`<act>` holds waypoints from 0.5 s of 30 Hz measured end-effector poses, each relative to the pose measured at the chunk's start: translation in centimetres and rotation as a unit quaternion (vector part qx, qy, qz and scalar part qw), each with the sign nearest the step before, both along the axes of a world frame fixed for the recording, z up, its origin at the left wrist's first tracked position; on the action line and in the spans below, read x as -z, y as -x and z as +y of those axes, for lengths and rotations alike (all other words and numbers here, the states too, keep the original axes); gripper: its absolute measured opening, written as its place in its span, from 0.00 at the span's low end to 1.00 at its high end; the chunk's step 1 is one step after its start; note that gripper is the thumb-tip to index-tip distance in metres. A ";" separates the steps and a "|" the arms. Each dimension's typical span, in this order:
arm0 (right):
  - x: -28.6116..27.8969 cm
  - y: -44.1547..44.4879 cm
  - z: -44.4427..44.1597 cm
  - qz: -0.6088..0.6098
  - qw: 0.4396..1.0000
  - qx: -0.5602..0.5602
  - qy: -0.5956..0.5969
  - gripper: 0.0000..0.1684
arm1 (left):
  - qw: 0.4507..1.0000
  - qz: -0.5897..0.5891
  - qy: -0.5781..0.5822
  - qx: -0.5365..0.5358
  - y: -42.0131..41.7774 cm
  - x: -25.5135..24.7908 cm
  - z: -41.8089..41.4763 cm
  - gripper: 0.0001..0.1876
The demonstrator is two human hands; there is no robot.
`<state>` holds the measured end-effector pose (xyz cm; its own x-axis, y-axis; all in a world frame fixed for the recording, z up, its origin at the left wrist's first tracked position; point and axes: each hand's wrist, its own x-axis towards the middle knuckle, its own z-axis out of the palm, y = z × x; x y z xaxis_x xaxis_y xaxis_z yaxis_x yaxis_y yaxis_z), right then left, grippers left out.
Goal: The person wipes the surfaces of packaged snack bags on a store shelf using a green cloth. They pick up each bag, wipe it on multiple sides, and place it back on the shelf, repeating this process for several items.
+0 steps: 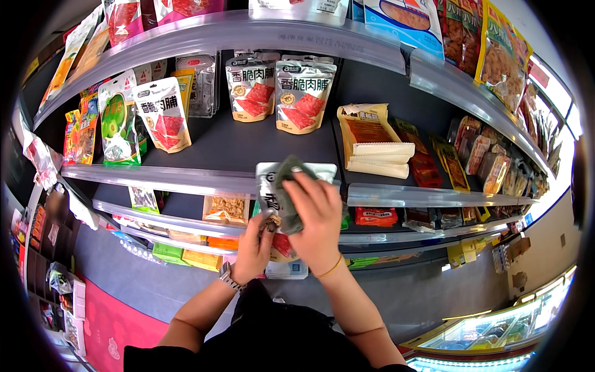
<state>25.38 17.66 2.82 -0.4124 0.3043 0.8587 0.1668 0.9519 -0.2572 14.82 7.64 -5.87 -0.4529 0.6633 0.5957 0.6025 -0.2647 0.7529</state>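
My left hand (254,249) grips the left side of a silver and kraft stand-up pouch of dried meat slices (266,186), held upright in front of the shelf edge. Over the pouch's front, my right hand (318,218) presses a dark green cloth (289,204), which hides much of the print. Matching pouches stand on the shelf behind: one at the left (163,116), one in the middle (251,88) and one beside it (306,95). Bare dark shelf surface (228,146) lies between them and my hands.
A clear plastic shelf lip (162,179) runs along the front, and another lip (223,35) curves above. A green snack bag (118,121) stands left; flat yellow packs (367,135) lie right. Lower shelves hold more packets (228,207). A lit display case (502,325) stands lower right.
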 end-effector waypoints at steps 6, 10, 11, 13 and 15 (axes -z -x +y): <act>-0.1 0.9 -2.3 -0.006 0.998 -0.033 -0.044 0.23 | 0.997 0.033 -0.042 0.049 -0.2 0.8 -0.1 0.20; -0.2 -0.2 -0.8 -0.021 0.999 0.017 -0.020 0.23 | 0.999 -0.005 -0.050 -0.020 0.0 1.5 -0.4 0.14; 0.1 -0.5 -0.1 -0.023 0.999 0.037 -0.010 0.23 | 0.998 -0.005 -0.044 -0.037 0.2 1.6 -0.5 0.13; 0.6 -1.1 1.2 -0.020 0.997 0.078 0.015 0.24 | 0.997 -0.003 -0.056 -0.043 0.5 1.7 -0.5 0.12; 1.3 -1.2 2.1 -0.013 0.994 0.106 0.011 0.25 | 0.998 -0.009 -0.060 -0.034 0.6 1.6 -0.5 0.13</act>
<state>26.55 19.74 1.56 -0.3599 0.4048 0.8406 0.3700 0.8890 -0.2697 14.17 7.16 -7.44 -0.5060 0.5550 0.6603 0.6088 -0.3125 0.7292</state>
